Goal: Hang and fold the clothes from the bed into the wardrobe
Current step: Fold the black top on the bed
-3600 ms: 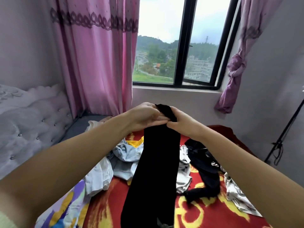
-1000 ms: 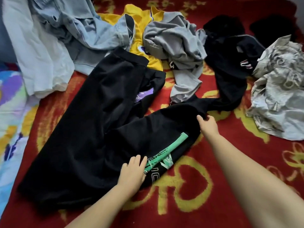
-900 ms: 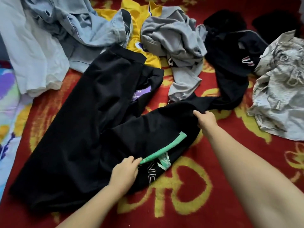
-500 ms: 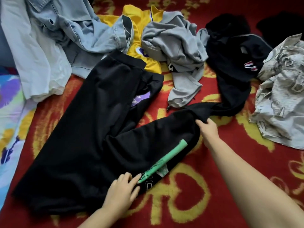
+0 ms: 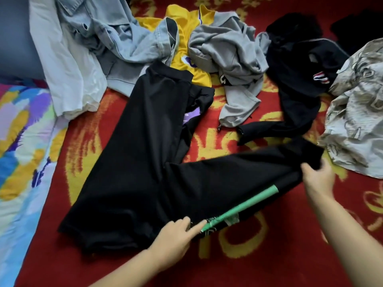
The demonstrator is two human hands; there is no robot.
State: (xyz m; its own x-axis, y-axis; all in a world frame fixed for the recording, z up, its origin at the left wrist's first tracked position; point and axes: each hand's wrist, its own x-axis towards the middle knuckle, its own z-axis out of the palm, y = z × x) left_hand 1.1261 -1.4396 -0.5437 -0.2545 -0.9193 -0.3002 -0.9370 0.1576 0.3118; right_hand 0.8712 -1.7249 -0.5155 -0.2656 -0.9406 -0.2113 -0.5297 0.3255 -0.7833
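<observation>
Nearest the camera, the left hand (image 5: 174, 235) rests on the lower edge of the black trousers (image 5: 145, 162), its fingers (image 5: 196, 226) straight and pressing flat beside the green stripe (image 5: 242, 206) printed on one leg. The right hand (image 5: 319, 181) lies beyond and to the right of that stripe, its fingers curled round the end of the same leg, pinching the cloth. The black trousers lie spread on the red bedspread (image 5: 269, 255), legs splayed in a V. Left of the trousers lies a bright patterned quilt (image 5: 20, 152). Beyond the trousers' waistband lie a white garment (image 5: 66, 69), a pale denim piece (image 5: 116, 32), a yellow jersey (image 5: 186, 54) and a grey hoodie (image 5: 230, 54). Right of the hoodie lie a black top (image 5: 298, 75) and a beige printed shirt (image 5: 356, 112).
</observation>
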